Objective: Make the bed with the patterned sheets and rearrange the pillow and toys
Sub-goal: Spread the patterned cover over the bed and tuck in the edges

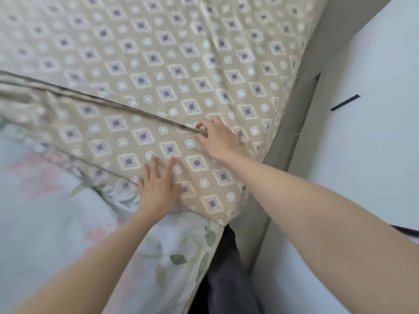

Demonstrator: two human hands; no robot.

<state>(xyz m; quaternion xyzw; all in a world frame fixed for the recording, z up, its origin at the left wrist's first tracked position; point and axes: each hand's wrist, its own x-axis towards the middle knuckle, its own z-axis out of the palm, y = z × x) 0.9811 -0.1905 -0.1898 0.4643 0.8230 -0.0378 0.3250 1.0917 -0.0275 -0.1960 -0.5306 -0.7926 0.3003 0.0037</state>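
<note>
Smoothing the patterned sheet [172, 71] over the bed [276, 155], near one corner. Pressed flat under the left hand [158, 189], fingers straight, nothing held; pinched along its folded edge in the grip of the right hand [217, 139], fingertips curled round the fold. Spread across most of the bed, overlying a floral sheet [45, 223] at the near side. Judged the spreading step; pillow and toys out of view. Next, probably: drawing the fold toward the corner while pinning the cloth, without wrinkling.
</note>
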